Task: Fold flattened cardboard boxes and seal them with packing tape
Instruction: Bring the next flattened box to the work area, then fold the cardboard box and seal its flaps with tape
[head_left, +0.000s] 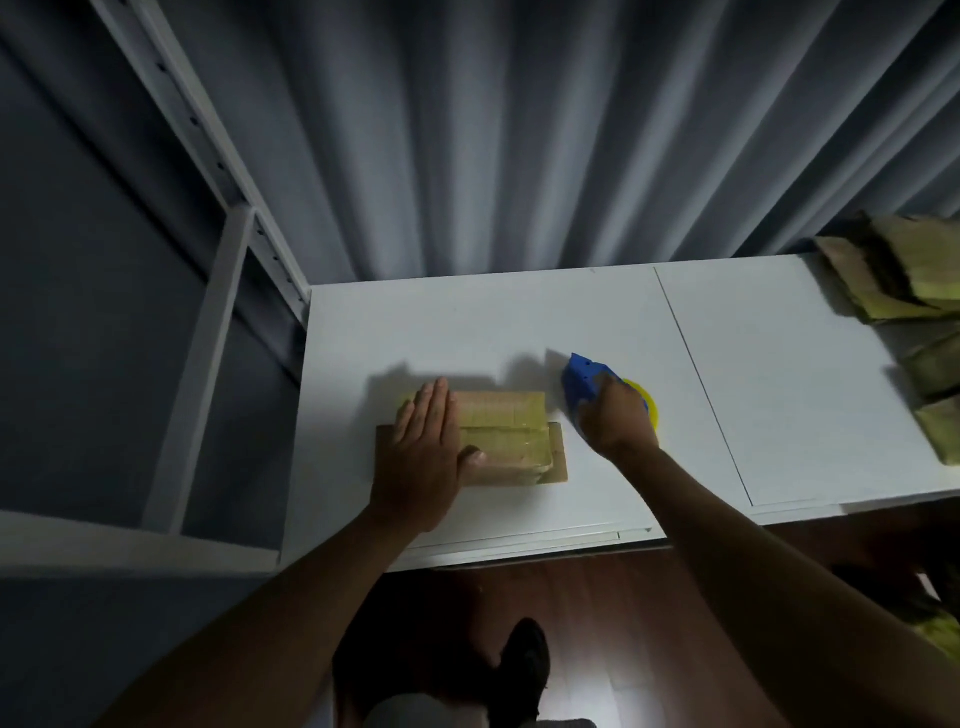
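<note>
left hand (427, 441) flat on box (498, 439), right hand (615, 415) gripping dispenser (584, 382); loose pressure could let flaps spring.

On the white worktop (519, 322), near its front left corner, a folded cardboard box (498, 439) lies with glossy tape across its top, and the left hand (426, 441) presses flat on its left half with straight fingers. Just to the right of the box, the right hand (615, 415) grips a blue tape dispenser (584, 382) with a yellow roll, apparently resting on the worktop. More cardboard boxes (904, 275) are piled at the far right corner, in front of a grey curtain (519, 130).
</note>
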